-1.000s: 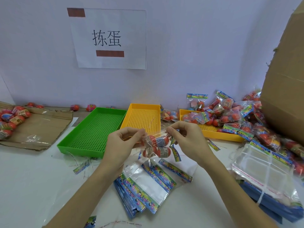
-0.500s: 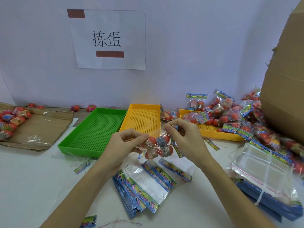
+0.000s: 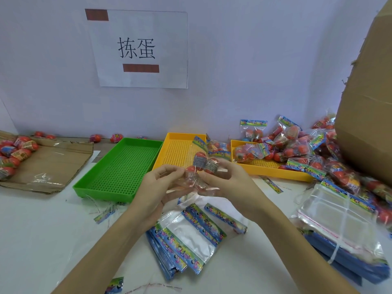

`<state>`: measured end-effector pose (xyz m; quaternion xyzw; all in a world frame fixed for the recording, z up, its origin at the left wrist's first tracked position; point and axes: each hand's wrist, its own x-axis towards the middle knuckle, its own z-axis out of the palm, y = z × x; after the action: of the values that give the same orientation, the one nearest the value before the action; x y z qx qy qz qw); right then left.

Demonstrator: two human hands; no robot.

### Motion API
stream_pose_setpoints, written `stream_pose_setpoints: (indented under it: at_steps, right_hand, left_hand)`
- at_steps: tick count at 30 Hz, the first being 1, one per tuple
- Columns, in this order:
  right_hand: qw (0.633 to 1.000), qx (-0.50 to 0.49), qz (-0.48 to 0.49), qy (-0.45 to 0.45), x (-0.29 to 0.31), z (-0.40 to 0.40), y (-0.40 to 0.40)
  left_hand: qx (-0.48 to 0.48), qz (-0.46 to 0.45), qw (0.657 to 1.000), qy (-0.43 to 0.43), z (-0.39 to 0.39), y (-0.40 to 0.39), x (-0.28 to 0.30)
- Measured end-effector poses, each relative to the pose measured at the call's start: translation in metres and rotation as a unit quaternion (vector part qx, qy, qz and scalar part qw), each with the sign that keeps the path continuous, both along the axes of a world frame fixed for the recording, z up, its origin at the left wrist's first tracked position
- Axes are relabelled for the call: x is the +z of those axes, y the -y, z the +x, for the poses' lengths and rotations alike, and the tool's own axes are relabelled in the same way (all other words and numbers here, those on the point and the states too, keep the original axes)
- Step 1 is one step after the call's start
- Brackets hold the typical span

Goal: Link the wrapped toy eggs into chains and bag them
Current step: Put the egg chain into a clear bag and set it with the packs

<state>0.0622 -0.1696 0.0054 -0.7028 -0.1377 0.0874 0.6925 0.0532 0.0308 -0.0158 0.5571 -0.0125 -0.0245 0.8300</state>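
Head cam looks down on a white table (image 3: 42,230) against a pale wall with a paper sign (image 3: 142,49) in the upper middle. Green tray (image 3: 121,166) and yellow tray (image 3: 178,151) sit mid-frame, and a cardboard box (image 3: 369,102) is cut off at the right edge. The clear bag (image 3: 195,181) is hard to make out. Left hand (image 3: 157,187) and right hand (image 3: 227,179) both pinch it at center frame, with red wrapped toy eggs (image 3: 203,164) bunched inside.

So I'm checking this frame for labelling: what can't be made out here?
Head view:
- Egg count in the held bag: clear film and both hands hide it.
- Right hand fingertips: behind the bag.
- Cardboard box: cut by right edge.
- Egg label print: too small.
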Motion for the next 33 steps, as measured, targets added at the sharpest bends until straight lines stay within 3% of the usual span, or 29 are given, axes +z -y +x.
stream_pose_setpoints:
  at_steps: [2,6,9,12,16,22,26,33]
  right_hand:
    - [1.000,-0.004,-0.022,-0.008,0.002,0.001,0.004]
    - [0.980,0.028,-0.195,0.037,0.005,-0.001,0.009]
    - [0.969,0.026,-0.242,0.050,0.003,-0.002,0.010]
    - [0.982,-0.006,-0.182,0.044,0.004,-0.001,0.011]
    - [0.987,-0.047,-0.123,0.087,0.007,0.003,0.013]
    - [0.980,-0.117,-0.095,0.127,0.003,0.004,0.011]
    - [0.973,-0.162,-0.091,0.138,0.003,0.005,0.010]
    - [0.991,-0.085,-0.034,0.093,0.009,-0.004,-0.003]
  left_hand:
    - [0.004,0.024,0.999,0.024,0.000,0.002,0.003]
    - [-0.007,0.171,0.970,0.172,0.000,-0.003,0.003]
    - [0.021,0.261,0.949,0.175,-0.001,-0.003,0.003]
    - [0.111,0.205,0.962,0.140,0.001,-0.002,-0.001]
    - [0.147,0.157,0.969,0.119,0.005,-0.007,-0.003]
    - [0.133,0.080,0.982,0.112,0.003,-0.007,0.001]
    - [0.213,0.035,0.971,0.107,0.003,-0.010,0.004]
    - [0.267,0.101,0.942,0.180,0.005,-0.014,0.008]
